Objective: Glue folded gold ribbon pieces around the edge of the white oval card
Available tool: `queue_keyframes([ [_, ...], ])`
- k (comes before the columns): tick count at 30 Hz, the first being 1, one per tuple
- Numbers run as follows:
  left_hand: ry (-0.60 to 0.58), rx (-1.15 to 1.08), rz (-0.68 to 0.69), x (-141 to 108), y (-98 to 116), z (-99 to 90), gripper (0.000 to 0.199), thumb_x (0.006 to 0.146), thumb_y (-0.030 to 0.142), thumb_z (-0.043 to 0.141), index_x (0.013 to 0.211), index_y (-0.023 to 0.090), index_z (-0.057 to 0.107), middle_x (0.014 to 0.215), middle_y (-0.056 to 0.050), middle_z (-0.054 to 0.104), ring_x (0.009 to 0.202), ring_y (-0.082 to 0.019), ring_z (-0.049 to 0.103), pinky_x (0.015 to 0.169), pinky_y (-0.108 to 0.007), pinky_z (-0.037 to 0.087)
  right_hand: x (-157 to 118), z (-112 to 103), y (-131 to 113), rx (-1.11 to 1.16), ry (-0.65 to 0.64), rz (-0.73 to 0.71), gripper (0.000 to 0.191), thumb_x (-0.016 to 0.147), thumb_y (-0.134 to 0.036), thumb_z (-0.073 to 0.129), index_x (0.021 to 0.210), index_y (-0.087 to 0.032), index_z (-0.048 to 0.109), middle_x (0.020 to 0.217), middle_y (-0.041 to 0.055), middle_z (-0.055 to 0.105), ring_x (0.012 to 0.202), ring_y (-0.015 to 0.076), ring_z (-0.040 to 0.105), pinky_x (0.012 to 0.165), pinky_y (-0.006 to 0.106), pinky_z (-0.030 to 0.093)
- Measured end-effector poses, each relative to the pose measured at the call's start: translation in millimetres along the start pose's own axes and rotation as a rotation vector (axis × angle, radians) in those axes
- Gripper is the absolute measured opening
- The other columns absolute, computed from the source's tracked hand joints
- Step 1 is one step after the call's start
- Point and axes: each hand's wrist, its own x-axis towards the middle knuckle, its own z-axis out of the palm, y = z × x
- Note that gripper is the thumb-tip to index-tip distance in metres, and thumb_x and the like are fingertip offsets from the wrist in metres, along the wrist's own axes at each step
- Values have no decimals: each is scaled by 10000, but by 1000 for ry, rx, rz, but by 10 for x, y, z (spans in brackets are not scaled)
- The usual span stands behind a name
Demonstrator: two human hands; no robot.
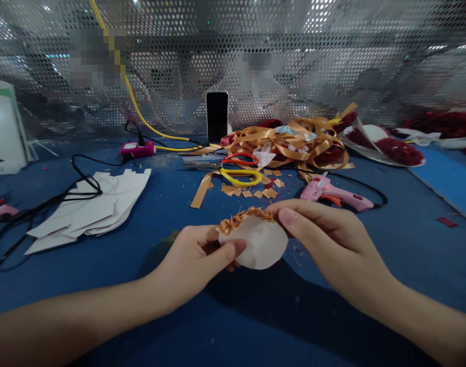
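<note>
While our left hand (204, 255) clamps a disc (261, 244), our right hand (325, 237) pinches its rim (285, 245). Ribbon (261, 135) (golden, heaped) lies beyond both.

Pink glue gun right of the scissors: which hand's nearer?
Right. The right hand is on the near side of the pink glue gun, at the edge of the white disc; the left hand is farther off to the gun's left, pinching the disc.

Hands (197, 262): 2
White disc (263, 245): 1
Glue guns (313, 189): 2, one cut off at left edge
Scissor handles (242, 184): 2, red and yellow
Phone (217, 120): 1
White cards (91, 216): several, overlapping
Ribbon scraps (270, 193): many, exact count unclear
</note>
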Motion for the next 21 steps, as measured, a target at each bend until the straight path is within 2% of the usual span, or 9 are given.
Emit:
queue_keyframes([
  [4,-11,-32,-3,1,32,10,233,858,348,724,761,139,687,669,4,662,607,-99,621,599,-192,546,28,25,-33,74,-17,4,147,913,-333,638,872,-261,759,773,-19,767,641,121,693,526,183,555],
  [7,-29,-46,26,2,39,9,189,881,331,706,841,147,712,702,10,671,614,-89,612,593,-174,542,40,43,-32,113,-32,7,108,891,-308,662,890,-255,756,792,-18,778,649,119,707,536,173,561],
  [10,-39,-64,35,2,23,3,179,904,334,692,921,160,731,737,14,684,630,-81,610,588,-155,535,35,50,-5,140,-54,41,109,881,-323,690,927,-249,756,838,-4,789,684,128,725,577,181,579],
  [13,-43,-61,46,-2,3,-4,175,911,334,689,903,165,733,725,20,677,624,-76,600,583,-150,531,17,50,23,151,-64,81,130,875,-357,715,945,-255,755,872,-2,790,726,128,732,621,180,586],
  [21,-32,-27,64,-17,2,-3,176,900,328,686,883,159,732,727,2,680,615,-92,590,579,-179,539,6,60,42,142,-59,99,138,886,-367,705,948,-251,745,855,-2,778,706,114,713,600,168,564],
])
